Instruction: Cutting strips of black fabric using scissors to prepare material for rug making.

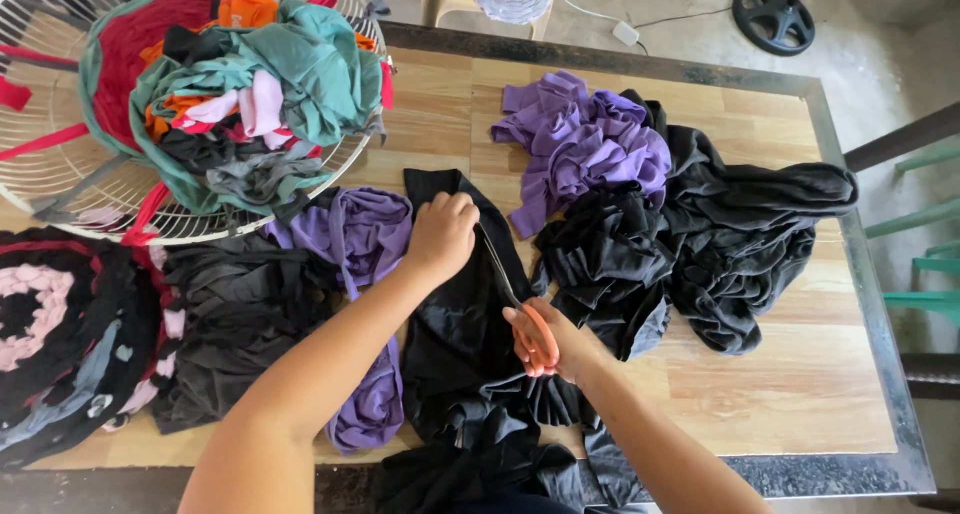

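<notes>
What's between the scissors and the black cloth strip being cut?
Nothing visible. The right hand holds the orange-handled scissors, blades lying directly on the black cloth strip. The left hand pins the strip's far end, beside the blade tips. The purple cloth lies left, clear.

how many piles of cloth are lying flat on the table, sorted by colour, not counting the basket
Black cloth piles: 3, namely left, centre under the left hand and the scissors, and right.
Purple cloth piles: 2, namely and.
Total: 5
</notes>
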